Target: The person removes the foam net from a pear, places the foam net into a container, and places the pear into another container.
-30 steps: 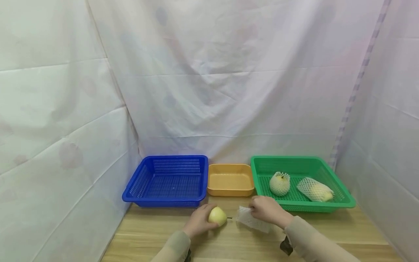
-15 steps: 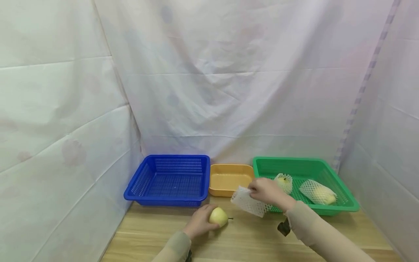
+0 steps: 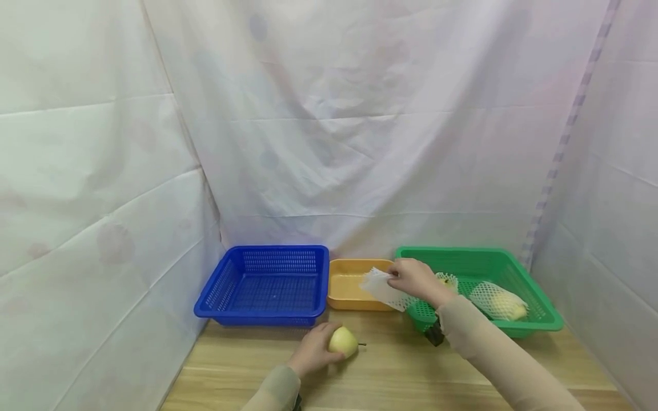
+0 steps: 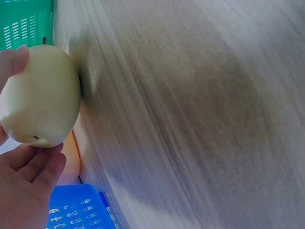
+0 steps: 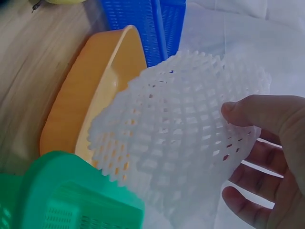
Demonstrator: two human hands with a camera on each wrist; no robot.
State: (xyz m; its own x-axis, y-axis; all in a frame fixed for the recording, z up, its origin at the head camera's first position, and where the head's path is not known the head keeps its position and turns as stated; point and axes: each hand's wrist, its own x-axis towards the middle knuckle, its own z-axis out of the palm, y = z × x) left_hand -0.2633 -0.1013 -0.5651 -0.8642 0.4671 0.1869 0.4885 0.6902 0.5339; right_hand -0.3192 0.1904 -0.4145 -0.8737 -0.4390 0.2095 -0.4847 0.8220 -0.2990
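A bare yellow-green pear (image 3: 342, 342) lies on the wooden table, its stem pointing right. My left hand (image 3: 316, 349) grips it from the left; in the left wrist view, thumb and fingers curl round the pear (image 4: 45, 95). Above the front right part of the orange tray (image 3: 345, 279), my right hand (image 3: 417, 279) pinches an empty white foam net (image 3: 382, 288). The right wrist view shows the net (image 5: 176, 124) hanging spread between thumb and fingers, with the tray (image 5: 78, 100) behind it.
Left of the tray is a blue basket (image 3: 277, 315). The green basket (image 3: 534, 325) on the right holds two netted fruits, one (image 3: 506, 305) lying on its side, the other (image 3: 448, 281) partly behind my right hand. White cloth (image 3: 329, 142) hangs behind.
My right hand has lifted the foam net off the table, up and away from me, to the orange tray. My left hand and the pear have stayed in place.
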